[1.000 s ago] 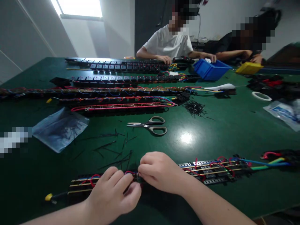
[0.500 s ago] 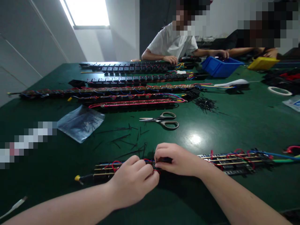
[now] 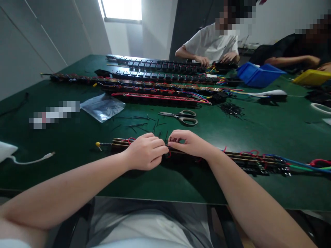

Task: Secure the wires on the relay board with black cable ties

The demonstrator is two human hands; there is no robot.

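Note:
My left hand [image 3: 147, 152] is closed over the left half of a long black strip [image 3: 249, 159] with brass-coloured rods and red wires. Close beside it, my right hand [image 3: 190, 142] is in a pinch above the same strip, thumb and forefinger together. Whatever sits between the fingertips of either hand is too small or hidden. Blue and green wires run out of the strip's right end, and a yellow-tipped lead [image 3: 98, 144] sticks out at the left. Thin black cable ties [image 3: 137, 125] lie scattered just beyond my hands.
Scissors [image 3: 190, 120] and a clear plastic bag [image 3: 102, 107] lie beyond the ties. Several similar wired strips [image 3: 160, 98] stretch across the far side, near a pile of black ties [image 3: 231, 110]. Two people sit behind a blue bin [image 3: 260, 75] and a yellow bin [image 3: 312, 77]. A white cable [image 3: 33, 161] lies left.
My view has tilted down and shifted left, showing my lap and the table edge. Both hands stay together on the strip. The co-worker's hand has left the blue bin.

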